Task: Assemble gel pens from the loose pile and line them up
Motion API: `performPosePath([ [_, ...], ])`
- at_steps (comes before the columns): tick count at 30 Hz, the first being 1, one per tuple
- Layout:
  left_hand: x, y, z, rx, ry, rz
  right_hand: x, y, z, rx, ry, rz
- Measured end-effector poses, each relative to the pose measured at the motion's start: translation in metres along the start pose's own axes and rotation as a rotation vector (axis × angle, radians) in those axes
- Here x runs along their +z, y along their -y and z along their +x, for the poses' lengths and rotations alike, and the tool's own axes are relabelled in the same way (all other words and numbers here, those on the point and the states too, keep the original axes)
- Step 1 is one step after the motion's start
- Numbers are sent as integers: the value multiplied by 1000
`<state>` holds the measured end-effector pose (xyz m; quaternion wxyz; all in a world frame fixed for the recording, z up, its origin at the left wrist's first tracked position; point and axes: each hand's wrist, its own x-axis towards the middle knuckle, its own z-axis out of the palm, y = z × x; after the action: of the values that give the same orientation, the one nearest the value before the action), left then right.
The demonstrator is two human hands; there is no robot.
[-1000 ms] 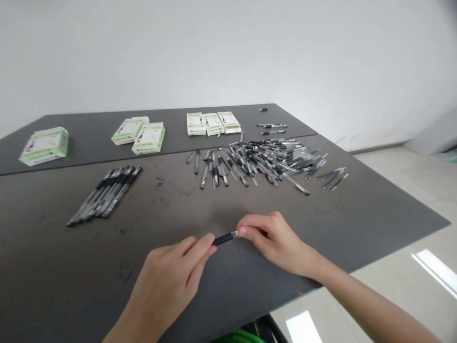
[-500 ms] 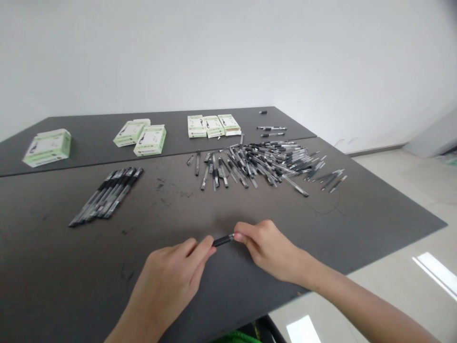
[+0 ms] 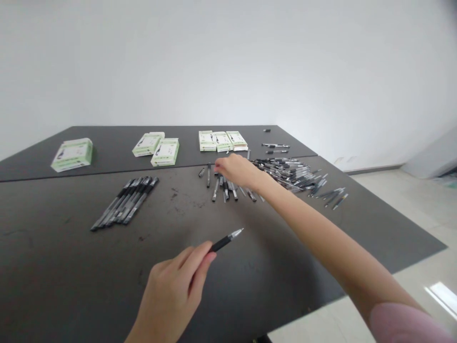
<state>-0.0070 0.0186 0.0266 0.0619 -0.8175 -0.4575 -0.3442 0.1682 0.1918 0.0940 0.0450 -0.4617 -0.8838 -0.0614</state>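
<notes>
- Right hand (image 3: 238, 170) has moved off the held pen (image 3: 219, 244) since the earlier frame, now over the left part of the pen pile (image 3: 293, 175).
- Right fingers bunched close; cannot tell if they grip anything.
- Left hand (image 3: 174, 286) pinches the held pen, nearer the wearer than the pile; silver tip bare, pointing right.
- Worktop (image 3: 189, 224) dark, under the pile.
- Pen row (image 3: 125, 204): left of pile, side by side, slanted.
- Three boxes (image 3: 222, 142): green-white, beyond pile's left end.
- Thin sticks (image 3: 334, 196): just right of pile.
</notes>
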Motion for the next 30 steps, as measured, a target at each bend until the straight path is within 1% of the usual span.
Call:
performPosePath([
  [2, 0, -1, -1, -21, 2, -5, 11, 4, 31, -34, 49, -25],
  [4, -1, -3, -1, -42, 7, -8, 20, 9, 52, -78, 77, -37],
  [6, -2, -4, -1, -61, 8, -31, 28, 14, 65, -114, 105, -55],
  [9, -4, -6, -2, -73, 3, -48, 36, 20, 76, -148, 151, -85],
  [13, -5, -7, -3, -76, -1, -49, 44, 25, 83, -179, 191, -111],
  [18, -4, -7, -3, -65, 1, -63, 49, 28, 85, -184, 191, -97],
  [21, -4, -7, -3, -72, -13, -73, 42, 28, 82, -145, 134, -52],
  [24, -5, -6, -2, -111, -30, -88, 28, 27, 67, -67, -1, -4],
  [26, -6, -5, -2, -150, -50, -114, 18, 28, 44, 22, -159, 174],
  [27, -7, -5, -2, -172, -64, -132, 14, 29, 27, 92, -272, 384],
  [28, -7, -4, -1, -196, -81, -152, 10, 32, 9, 169, -374, 668],
  [29, -8, -4, 0, -221, -98, -172, 8, 36, -11, 227, -437, 967],
  [30, -8, -5, 1, -246, -107, -190, 6, 41, -30, 258, -466, 1235],
])
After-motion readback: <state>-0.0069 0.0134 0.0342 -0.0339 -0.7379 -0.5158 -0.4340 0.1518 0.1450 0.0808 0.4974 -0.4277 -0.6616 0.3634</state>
